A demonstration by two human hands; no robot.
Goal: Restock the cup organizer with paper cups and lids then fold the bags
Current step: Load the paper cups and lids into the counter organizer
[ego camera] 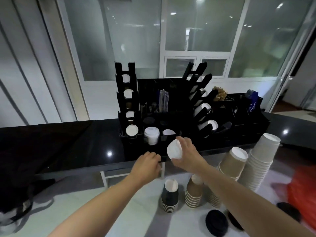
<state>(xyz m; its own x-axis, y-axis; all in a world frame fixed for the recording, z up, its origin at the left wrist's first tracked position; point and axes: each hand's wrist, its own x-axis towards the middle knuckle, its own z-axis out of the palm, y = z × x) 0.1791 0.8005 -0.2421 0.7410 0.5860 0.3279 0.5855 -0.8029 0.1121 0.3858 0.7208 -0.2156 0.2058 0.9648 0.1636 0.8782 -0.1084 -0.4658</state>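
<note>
The black cup organizer [153,93] stands on the dark counter, with cups lying in its side racks and white lids [151,132] in its front slots. My right hand [187,153] holds a small stack of white lids [174,150] just in front of the organizer's front row. My left hand [147,164], fingers curled, rests at the counter's front edge below the organizer and holds nothing I can see. Stacks of paper cups stand nearer me on the white table: black cups [170,196], brown cups [195,192], larger brown cups [233,162] and tall white cups [261,159].
Black lids [216,223] lie on the white table [71,207] at the bottom right, beside a red bag [302,190]. A dark bag with straps [18,202] sits at the left. The dark counter [68,144] stretches left of the organizer. A second condiment organizer [239,110] stands to the right.
</note>
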